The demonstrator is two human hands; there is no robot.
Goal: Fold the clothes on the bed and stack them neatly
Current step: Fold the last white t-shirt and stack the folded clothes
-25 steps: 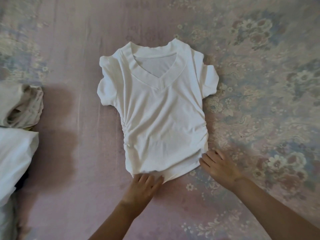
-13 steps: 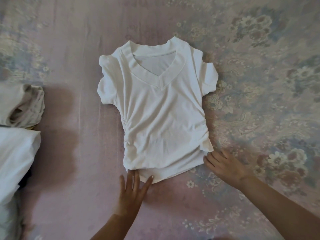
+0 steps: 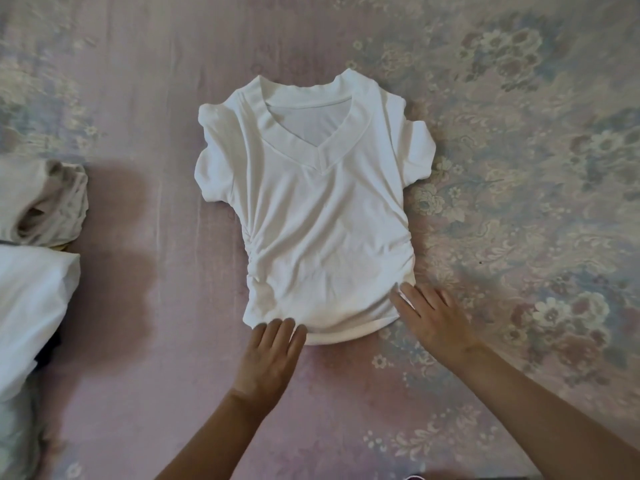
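A white V-neck shirt (image 3: pixel 322 216) lies flat mid-bed; left hand (image 3: pixel 268 358) at six o'clock and right hand (image 3: pixel 433 320) at four, fingers straight, touch its hem, likely readying a fold upward.

One white V-neck shirt (image 3: pixel 322 216), two hands: left (image 3: pixel 270 358), right (image 3: pixel 433 320); two folded garments: beige (image 3: pixel 41 202), white (image 3: pixel 31 306).

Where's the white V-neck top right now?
The top lies flat mid-bed in the head view, neckline away from the person, with the left hand and right hand at its near hem.
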